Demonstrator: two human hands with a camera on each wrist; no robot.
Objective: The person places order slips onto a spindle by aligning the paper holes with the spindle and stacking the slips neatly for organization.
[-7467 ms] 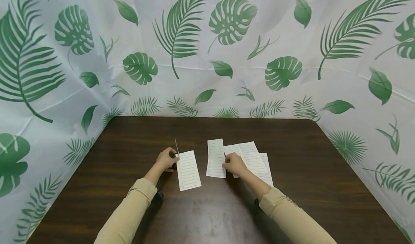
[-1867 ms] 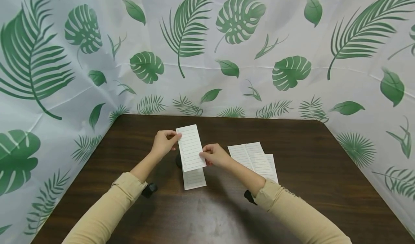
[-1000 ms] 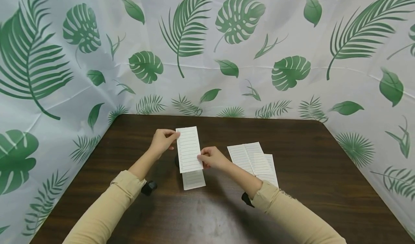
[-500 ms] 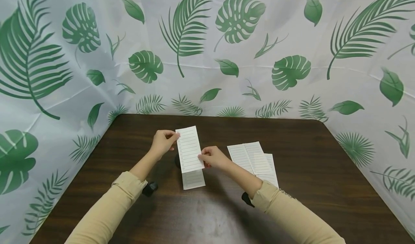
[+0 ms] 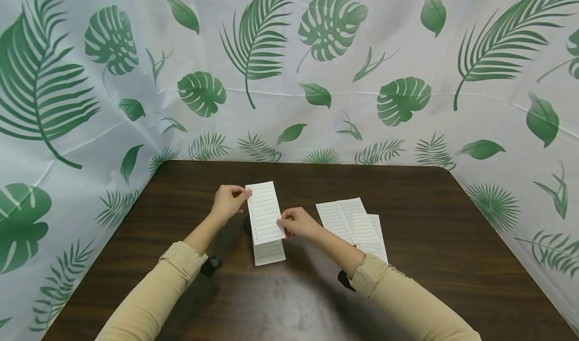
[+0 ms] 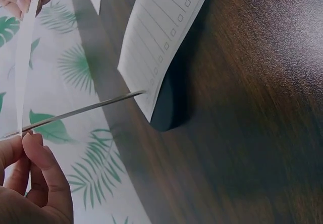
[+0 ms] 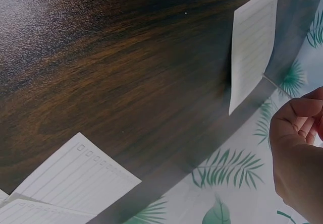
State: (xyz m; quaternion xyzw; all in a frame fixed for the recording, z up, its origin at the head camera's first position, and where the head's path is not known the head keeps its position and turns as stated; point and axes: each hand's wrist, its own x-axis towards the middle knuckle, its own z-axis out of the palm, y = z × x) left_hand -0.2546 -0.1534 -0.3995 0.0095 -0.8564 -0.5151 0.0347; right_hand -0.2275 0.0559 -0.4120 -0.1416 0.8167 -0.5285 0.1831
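Note:
A lined checklist slip (image 5: 264, 210) is held up over a paper spike, which has a black base (image 6: 170, 103) and a thin metal rod (image 6: 86, 110). My left hand (image 5: 227, 201) pinches the slip at its upper left corner. Lower on the right edge, my right hand (image 5: 299, 222) pinches it between thumb and fingers. Seen edge-on in the left wrist view, the held slip (image 6: 25, 57) meets the rod near its upper end, close to the left fingertips. Another slip (image 6: 156, 37) lies low on the base with the rod standing through it.
Several lined slips (image 5: 350, 223) lie overlapping to the right on the dark wooden table (image 5: 429, 220). A black wrist device (image 5: 210, 266) is under the left forearm. A leaf-printed white curtain (image 5: 276, 124) hangs behind the table.
Earlier my left hand was low by the spike while my right lifted a slip from beside the pile. That slip now hangs over the spike in both hands, slightly lower than half a second ago.

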